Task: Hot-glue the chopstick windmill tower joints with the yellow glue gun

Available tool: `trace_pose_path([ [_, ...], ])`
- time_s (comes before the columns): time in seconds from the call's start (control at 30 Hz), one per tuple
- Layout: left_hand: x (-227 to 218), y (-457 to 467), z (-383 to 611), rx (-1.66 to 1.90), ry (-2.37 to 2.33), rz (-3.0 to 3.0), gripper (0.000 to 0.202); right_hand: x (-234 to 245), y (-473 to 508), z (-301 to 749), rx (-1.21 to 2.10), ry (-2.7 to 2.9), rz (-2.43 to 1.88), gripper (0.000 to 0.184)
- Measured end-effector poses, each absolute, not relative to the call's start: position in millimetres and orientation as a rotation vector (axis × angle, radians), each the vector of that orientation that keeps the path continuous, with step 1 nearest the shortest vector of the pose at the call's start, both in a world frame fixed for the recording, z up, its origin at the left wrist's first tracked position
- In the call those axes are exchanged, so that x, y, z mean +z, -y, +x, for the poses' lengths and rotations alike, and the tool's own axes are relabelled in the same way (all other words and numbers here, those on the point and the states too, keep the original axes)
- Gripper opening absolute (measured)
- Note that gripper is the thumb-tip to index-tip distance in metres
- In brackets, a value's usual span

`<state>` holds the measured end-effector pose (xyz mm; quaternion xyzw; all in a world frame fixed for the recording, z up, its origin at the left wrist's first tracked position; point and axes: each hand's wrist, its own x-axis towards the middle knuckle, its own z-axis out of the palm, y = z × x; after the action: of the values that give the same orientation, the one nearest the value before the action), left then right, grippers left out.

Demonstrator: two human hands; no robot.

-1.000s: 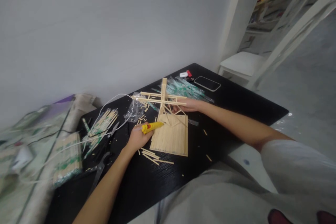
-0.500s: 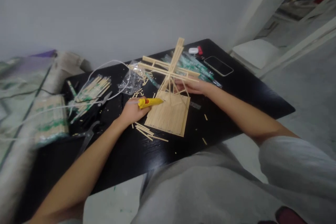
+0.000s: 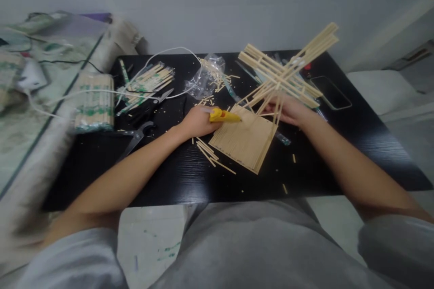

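My left hand is closed around a yellow glue gun, whose tip points at the edge of a flat base of wooden sticks. A windmill-like frame of crossed sticks rises from the far side of that base. My right hand grips the frame's slanted legs where they meet the base. A white cord trails from the glue gun across the black table.
Pliers and scissors lie left of my left hand. Bundles of packed sticks and loose packs sit further left. A clear bag lies behind. A phone rests at the right. Cut stick pieces litter the table.
The view has swung left and down, so the table now sits square in front. Both hands keep their holds on the glue gun and the stick frame.
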<state>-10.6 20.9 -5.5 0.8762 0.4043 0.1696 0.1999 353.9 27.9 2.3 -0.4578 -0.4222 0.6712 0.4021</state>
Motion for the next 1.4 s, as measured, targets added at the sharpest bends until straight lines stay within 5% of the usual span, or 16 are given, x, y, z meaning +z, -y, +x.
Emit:
trace_pose_path([
  [1.0,-11,-23,-18,0.548,-1.113,2.470,0.014,-5,-32,356,1.770,1.068,-1.059,0.004],
  [1.4,-13,-25,-18,0.590,-1.082,2.462,0.014,3,-29,353,1.761,1.042,-1.118,0.010],
])
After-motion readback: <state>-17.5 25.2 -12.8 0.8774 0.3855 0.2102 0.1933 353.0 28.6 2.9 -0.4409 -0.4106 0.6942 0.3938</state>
